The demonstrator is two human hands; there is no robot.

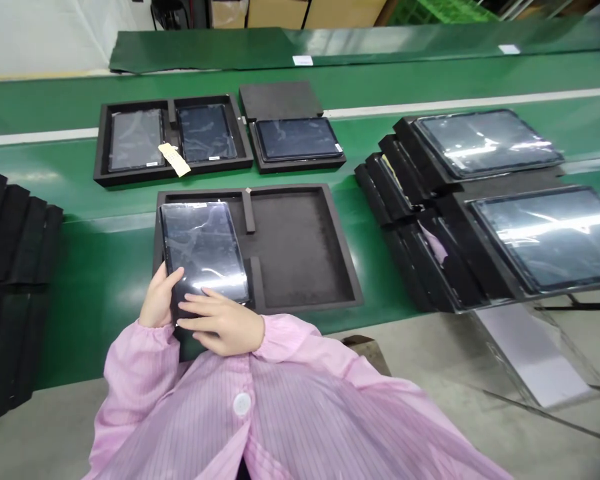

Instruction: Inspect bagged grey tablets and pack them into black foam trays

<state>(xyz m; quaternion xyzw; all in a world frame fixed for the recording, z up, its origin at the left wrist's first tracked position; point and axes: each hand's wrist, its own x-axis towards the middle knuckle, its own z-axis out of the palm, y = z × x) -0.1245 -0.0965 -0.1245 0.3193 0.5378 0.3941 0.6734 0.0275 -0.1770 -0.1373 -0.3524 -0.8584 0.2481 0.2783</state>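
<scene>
Over the foam tray point(300, 247), left hand point(159, 299) and right hand point(221, 325), grips clamped on the tablet point(203, 243).

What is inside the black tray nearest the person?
The tray has bare foam in its right compartment. The tablet, held by the left hand and right hand, covers the left compartment, hiding its contents.

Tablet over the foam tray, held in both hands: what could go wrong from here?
1. The tablet is held only at its near end by the left hand and right hand; its far end is over the tray, so it might slip and strike the rim.
2. The right hand's fingers lie across the glossy screen and may smudge it.
3. It sits close to the divider strip and could catch there.
</scene>
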